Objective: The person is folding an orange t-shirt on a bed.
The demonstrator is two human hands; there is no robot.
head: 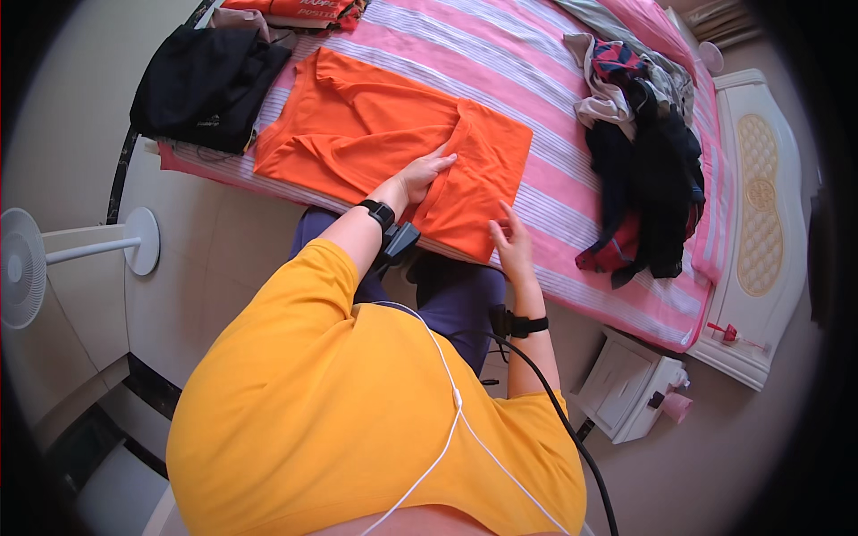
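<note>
An orange shirt (375, 127), partly folded, lies along the near edge of the bed with a flap turned over at its right end. My left hand (422, 175) rests on the shirt at the edge of that flap. Whether its fingers pinch the cloth cannot be told. Beside the shirt's near right corner is my right hand (513, 244), palm turned inward and fingers apart, with nothing held. Both wrists wear black straps.
Folded black clothing (208, 87) sits left of the shirt, near a red-orange printed garment (301, 13). Rumpled clothes (643, 161) lie at the right of the striped bed (469, 40). A white fan (27, 268) stands left; a small white cabinet (617, 385) stands right. A black cable (570, 415) hangs by my right arm.
</note>
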